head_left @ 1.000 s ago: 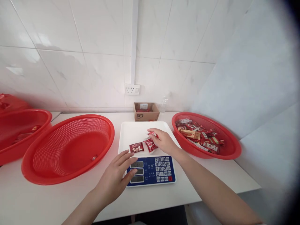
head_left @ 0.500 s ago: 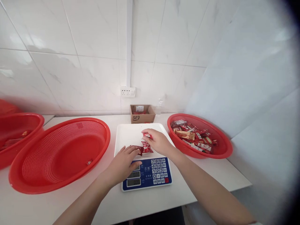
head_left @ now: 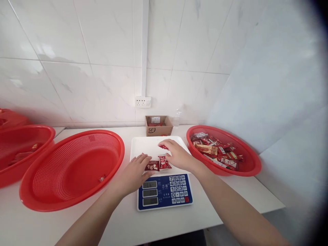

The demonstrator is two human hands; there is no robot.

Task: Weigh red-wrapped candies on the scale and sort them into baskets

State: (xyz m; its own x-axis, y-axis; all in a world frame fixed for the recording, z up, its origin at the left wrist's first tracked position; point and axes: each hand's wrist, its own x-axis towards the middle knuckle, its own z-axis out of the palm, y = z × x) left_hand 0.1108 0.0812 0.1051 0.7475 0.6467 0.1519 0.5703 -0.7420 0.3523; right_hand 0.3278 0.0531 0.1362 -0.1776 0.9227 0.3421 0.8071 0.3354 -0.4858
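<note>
In the head view, my left hand [head_left: 134, 174] is open at the near left of the scale's white tray [head_left: 138, 147]. Its fingers and thumb are spread around the left end of a dark red snack packet [head_left: 153, 165], which lies flat. Right beside that packet is a bright red snack packet [head_left: 164, 162]. My right hand [head_left: 178, 156] curls over the tray's right side, with another red packet [head_left: 164, 147] between fingers and thumb, mostly hidden. The scale's blue keypad panel [head_left: 165, 191] faces me, its left displays partly readable.
A red basket [head_left: 252, 167] on the right holds many wrapped snacks. To the left stands a wide red basket [head_left: 77, 201] with one small wrapped piece [head_left: 101, 178], and another red basket [head_left: 46, 131] beyond. A small cardboard box [head_left: 159, 130] sits behind the scale.
My right hand has lifted slightly away from the bright red packet, and more of both lying packets shows. My left hand has drawn back a little from them. The whole view has shifted slightly.
</note>
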